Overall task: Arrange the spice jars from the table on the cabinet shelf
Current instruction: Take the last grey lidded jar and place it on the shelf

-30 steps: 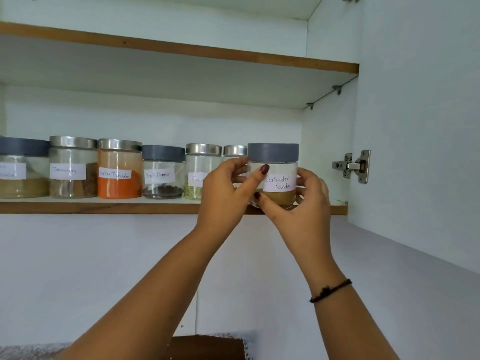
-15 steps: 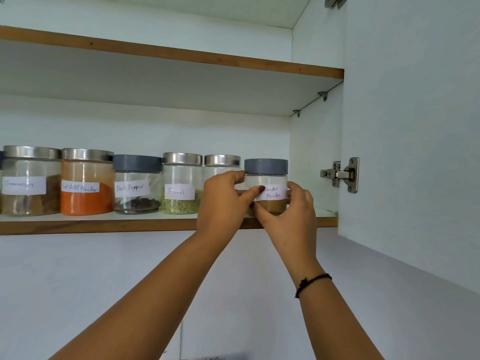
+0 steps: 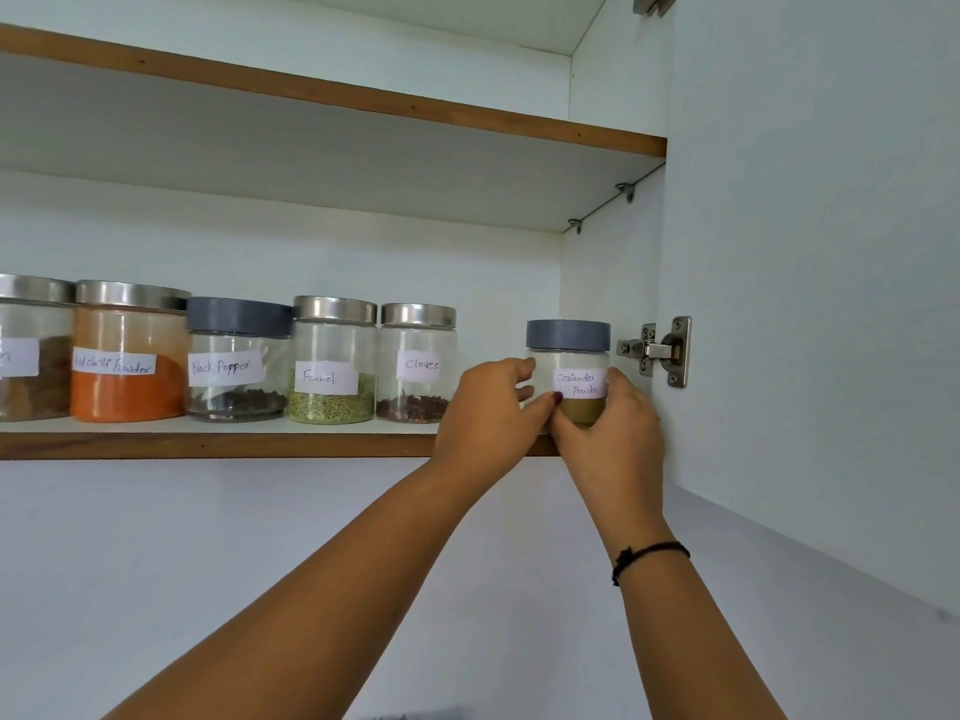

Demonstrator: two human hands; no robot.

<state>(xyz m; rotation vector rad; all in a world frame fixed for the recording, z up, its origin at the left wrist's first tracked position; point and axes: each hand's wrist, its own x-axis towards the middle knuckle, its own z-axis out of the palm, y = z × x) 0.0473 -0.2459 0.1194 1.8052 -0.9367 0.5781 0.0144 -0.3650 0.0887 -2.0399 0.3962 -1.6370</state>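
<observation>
Centre right of the frame, the coriander powder jar [image 3: 576,379] stands at the right end of the shelf [image 3: 208,444], apart from the cloves jar [image 3: 418,363]. The left hand [image 3: 488,407] cups its left side and the right hand [image 3: 613,433] wraps its lower right. It is best kept flat, label forward, and nudged into the row.

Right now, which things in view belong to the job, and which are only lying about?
Job: grey-lidded glass coriander powder jar, held by left hand and right hand; wood-edged white cabinet shelf; glass jars of red chilli powder, black pepper, fennel, cloves.
Lying about: steel door hinge; white cabinet door; black wrist band.
</observation>
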